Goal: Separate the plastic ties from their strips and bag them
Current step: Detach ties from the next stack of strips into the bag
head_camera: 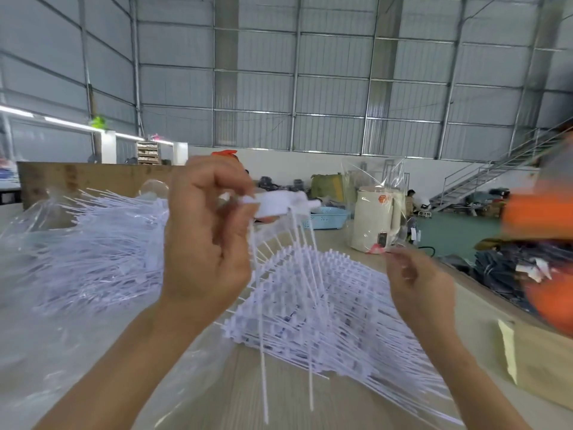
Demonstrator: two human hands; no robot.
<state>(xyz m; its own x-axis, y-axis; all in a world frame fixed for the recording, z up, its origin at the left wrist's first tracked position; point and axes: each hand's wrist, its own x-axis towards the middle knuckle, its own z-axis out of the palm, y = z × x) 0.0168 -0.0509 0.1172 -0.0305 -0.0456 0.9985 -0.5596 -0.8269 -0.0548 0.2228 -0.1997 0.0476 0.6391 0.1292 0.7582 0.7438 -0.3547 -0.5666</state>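
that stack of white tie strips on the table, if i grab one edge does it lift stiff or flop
Probably flops: the stack of tie strips already humps in the middle and fans out in thin tails. Likely light, since the left hand holds a bunch of ties by the fingers alone. The loose layers may slide apart.

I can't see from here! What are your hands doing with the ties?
Left hand pinching a strip of ties, raised. Right hand blurred, grip unclear. Pile of strips below on table. Nothing in the way.
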